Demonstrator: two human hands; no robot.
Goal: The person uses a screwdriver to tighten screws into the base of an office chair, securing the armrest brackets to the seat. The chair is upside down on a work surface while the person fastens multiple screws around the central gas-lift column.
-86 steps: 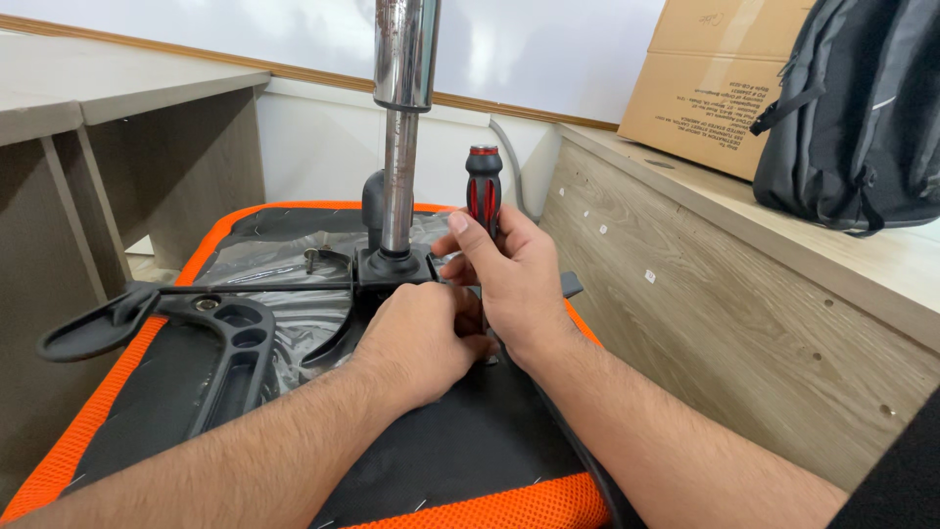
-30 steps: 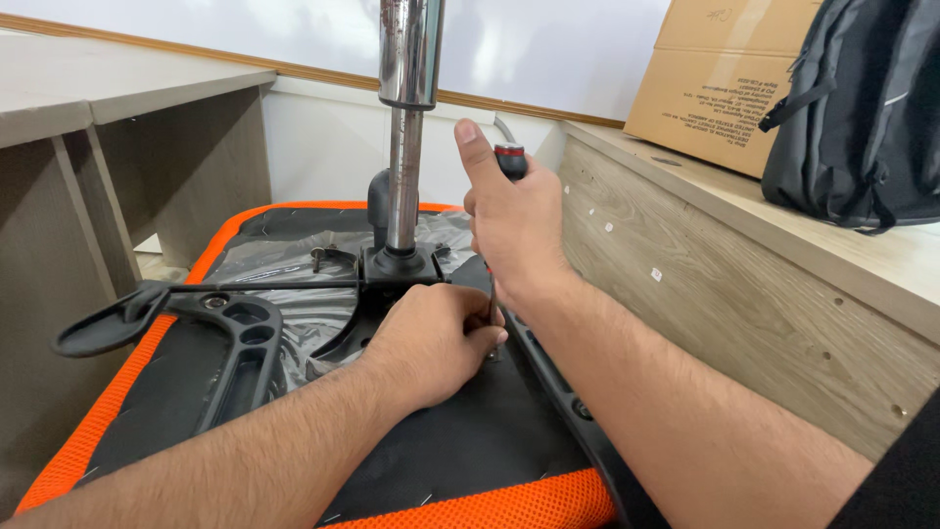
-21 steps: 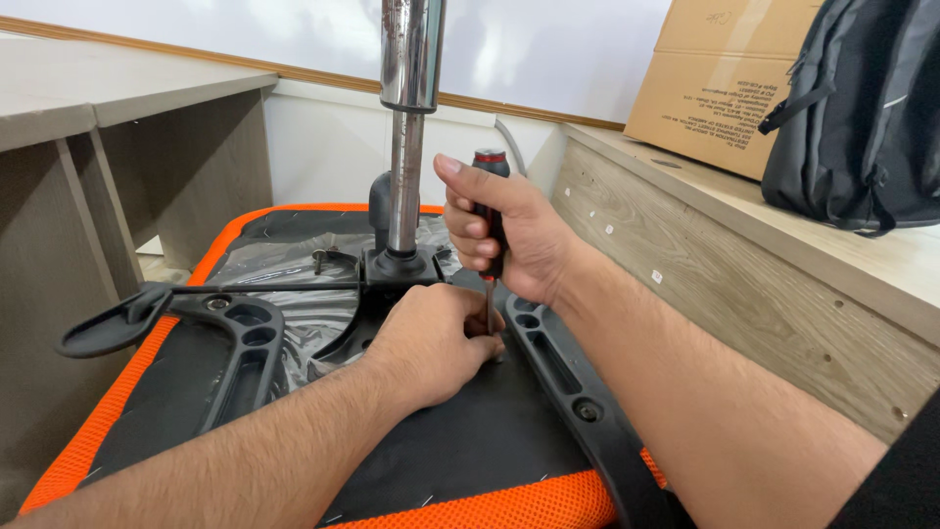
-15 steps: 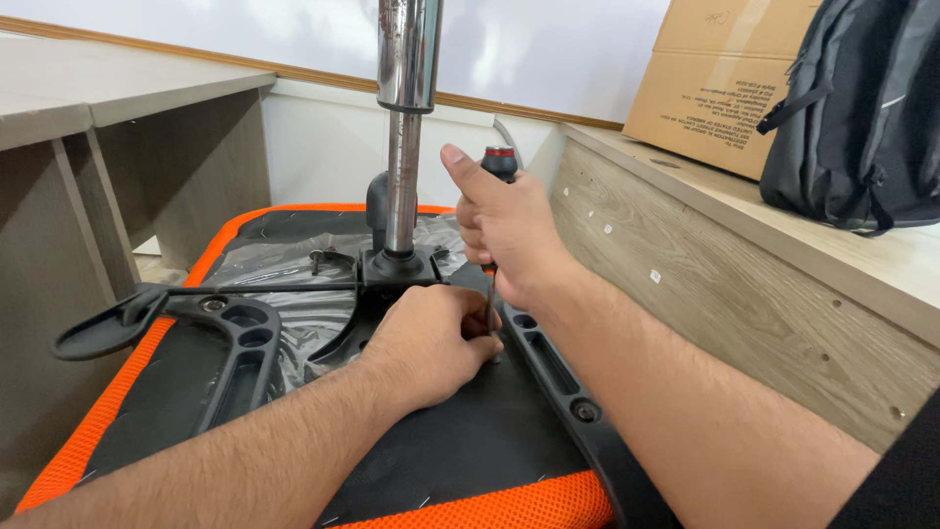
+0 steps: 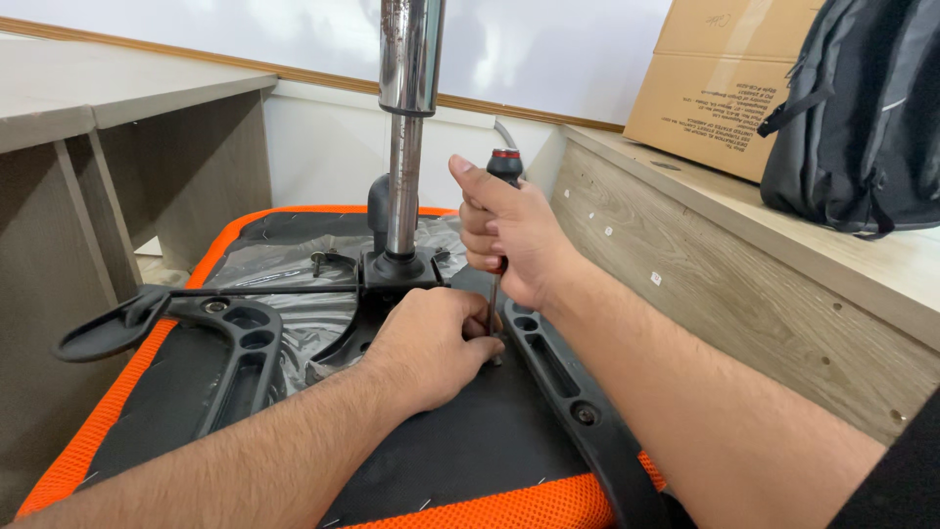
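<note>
An upturned office chair seat [image 5: 460,451], black underneath with an orange rim, lies before me. My right hand [image 5: 514,235] is closed around the black and red handle of a screwdriver [image 5: 504,165] held upright, its shaft [image 5: 492,304] pointing down at the seat. My left hand [image 5: 431,343] rests on the seat at the shaft's tip, fingers curled around it; whatever is under them is hidden. A black plastic armrest [image 5: 573,392] lies just right of both hands. The chrome gas-lift column [image 5: 406,127] rises from the mechanism plate [image 5: 397,269] behind them.
A second black armrest [image 5: 230,362] and a lever with a paddle end [image 5: 103,328] lie on the left of the seat, over clear plastic wrap [image 5: 294,304]. Wooden desks stand left [image 5: 127,98] and right [image 5: 744,255]. A cardboard box [image 5: 720,83] and black backpack [image 5: 862,108] sit on the right desk.
My right hand went from low beside the left hand to gripping the screwdriver handle upright, turning it slightly between frames. The right armrest came into view. My left hand stayed at the tip.
</note>
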